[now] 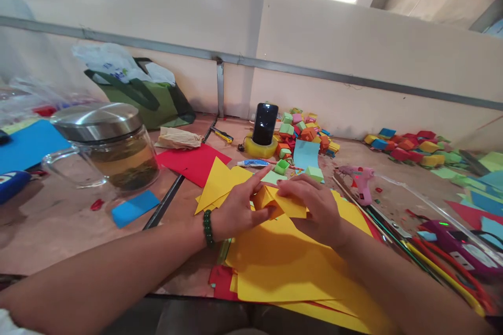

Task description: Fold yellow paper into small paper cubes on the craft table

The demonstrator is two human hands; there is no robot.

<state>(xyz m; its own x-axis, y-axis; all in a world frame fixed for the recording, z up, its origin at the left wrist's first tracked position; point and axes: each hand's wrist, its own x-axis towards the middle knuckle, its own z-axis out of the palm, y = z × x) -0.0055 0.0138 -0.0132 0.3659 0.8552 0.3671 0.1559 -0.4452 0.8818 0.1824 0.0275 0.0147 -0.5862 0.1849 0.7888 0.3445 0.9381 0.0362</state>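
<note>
Between my two hands is a folded piece of yellow paper point(280, 204), with creases and raised flaps. My left hand point(239, 207), a dark green bead bracelet point(208, 227) at its wrist, pinches the paper's left side between thumb and fingers. On the other side my right hand point(314, 207) grips the paper's right end, fingers over the top. Both hands are above a stack of yellow paper sheets point(291, 267). Just left of them lie yellow triangular pieces point(216, 183). Small green paper boxes point(281, 167) sit just beyond my fingers.
A glass tea mug point(121, 162) stands at left, near a blue paper strip point(134, 208). Behind are a phone point(265, 123) on a tape roll point(260, 148), a utility knife point(222, 135) and heaped paper cubes point(302, 128). A pink glue gun point(362, 183) and purple power strip point(459, 248) lie right.
</note>
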